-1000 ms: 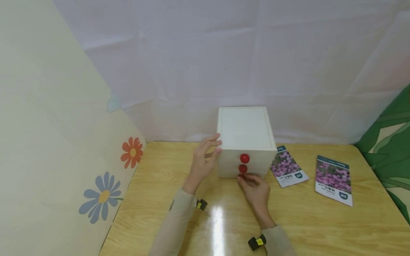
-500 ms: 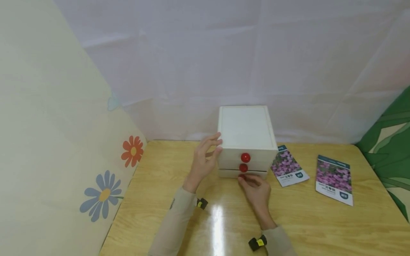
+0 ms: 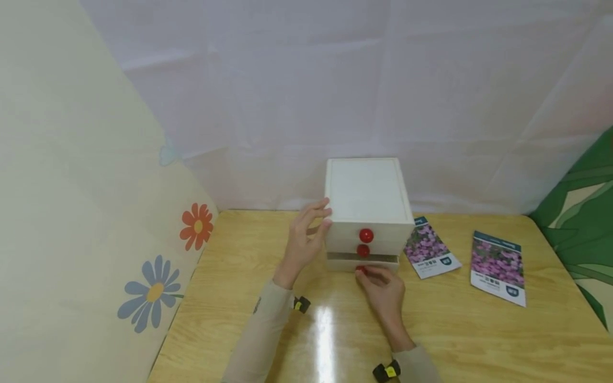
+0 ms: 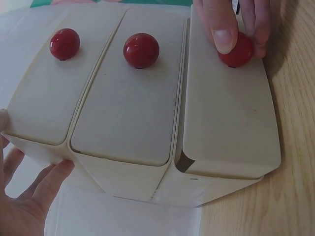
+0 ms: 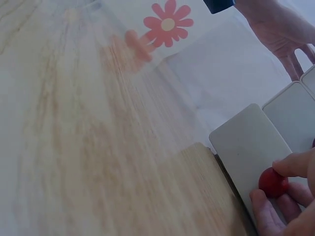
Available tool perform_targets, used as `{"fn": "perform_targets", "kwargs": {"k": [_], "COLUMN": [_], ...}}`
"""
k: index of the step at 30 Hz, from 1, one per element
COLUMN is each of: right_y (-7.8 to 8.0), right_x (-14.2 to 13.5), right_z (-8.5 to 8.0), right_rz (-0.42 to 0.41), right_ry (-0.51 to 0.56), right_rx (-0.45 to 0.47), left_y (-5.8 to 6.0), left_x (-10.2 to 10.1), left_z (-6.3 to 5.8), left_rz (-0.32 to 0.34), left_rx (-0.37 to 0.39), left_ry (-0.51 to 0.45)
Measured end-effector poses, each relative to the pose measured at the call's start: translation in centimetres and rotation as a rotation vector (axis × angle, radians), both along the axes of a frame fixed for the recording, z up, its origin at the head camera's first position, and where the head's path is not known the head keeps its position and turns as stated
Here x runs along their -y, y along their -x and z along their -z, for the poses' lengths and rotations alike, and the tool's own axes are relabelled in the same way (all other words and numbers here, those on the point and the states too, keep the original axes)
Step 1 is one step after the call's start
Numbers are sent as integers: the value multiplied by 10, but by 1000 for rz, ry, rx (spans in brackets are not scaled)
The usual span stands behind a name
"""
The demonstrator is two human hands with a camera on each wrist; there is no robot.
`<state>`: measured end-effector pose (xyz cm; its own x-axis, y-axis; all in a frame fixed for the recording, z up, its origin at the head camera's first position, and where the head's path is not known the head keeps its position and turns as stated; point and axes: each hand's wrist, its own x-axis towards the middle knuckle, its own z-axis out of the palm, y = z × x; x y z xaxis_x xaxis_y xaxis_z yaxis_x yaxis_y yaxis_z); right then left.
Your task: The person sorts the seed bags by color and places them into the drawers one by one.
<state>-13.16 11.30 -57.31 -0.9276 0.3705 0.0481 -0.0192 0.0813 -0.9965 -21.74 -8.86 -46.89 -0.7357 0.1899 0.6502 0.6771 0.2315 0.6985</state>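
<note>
A white three-drawer box [image 3: 367, 190] with round red knobs stands near the back of the table. My right hand [image 3: 386, 293] pinches the red knob [image 4: 237, 50] of the bottom drawer [image 4: 231, 118] between thumb and fingers. That drawer sticks out a little from the box, with a narrow gap above its front. The upper two drawers sit flush. My left hand [image 3: 304, 242] rests its fingertips against the left side of the box, fingers fairly straight, as the left wrist view also shows. What lies inside the bottom drawer cannot be made out.
Two seed-packet-like cards with pink flowers lie right of the box: one card [image 3: 431, 249] close beside it, another card [image 3: 498, 269] farther right. A pale cloth [image 3: 287, 106] hangs behind the wooden table [image 3: 230, 276]. A wall with painted flowers [image 3: 155, 292] borders the left.
The bottom drawer has slid out a short way toward me, and my right hand has moved with its knob. My left hand has stayed on the box's side.
</note>
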Motion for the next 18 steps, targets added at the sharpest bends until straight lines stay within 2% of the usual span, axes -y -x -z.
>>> {"fn": "perform_targets", "kwargs": {"k": [10,18], "right_y": [-8,-16], "right_x": [-1,0], "right_z": [2,1], "right_rz": [-4,-9], "right_ry": [22,32], "right_rx": [-8,24], "left_y": [0,0], "left_x": [0,0], "left_z": [1,0], "left_rz": [8,-1], "left_rx": [-11,-18], "left_ry": [-17,-8]}}
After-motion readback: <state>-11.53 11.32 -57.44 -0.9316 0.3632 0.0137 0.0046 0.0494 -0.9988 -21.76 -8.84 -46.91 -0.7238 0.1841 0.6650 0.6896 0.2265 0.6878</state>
